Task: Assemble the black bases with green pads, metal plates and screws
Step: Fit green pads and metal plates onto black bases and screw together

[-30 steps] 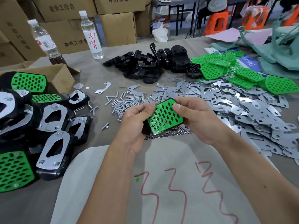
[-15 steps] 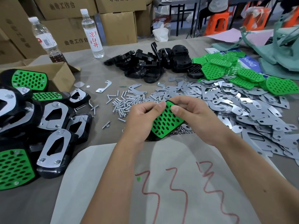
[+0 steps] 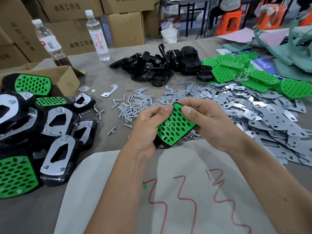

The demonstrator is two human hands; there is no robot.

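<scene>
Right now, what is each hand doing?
Left hand: grips the black base with green pad.
Right hand: grips the same piece.

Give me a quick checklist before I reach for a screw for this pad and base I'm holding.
1. Perforated green plastic pad lies on the black plastic base: ok.
2. Left hand grip on the base: ok.
3. Right hand grip on the pad's edge: ok.
4. Loose silver screws lie just beyond the hands: ok.
5. Shiny metal plates to the right: ok.
6. Pad holes lined up with the base: cannot tell.
</scene>
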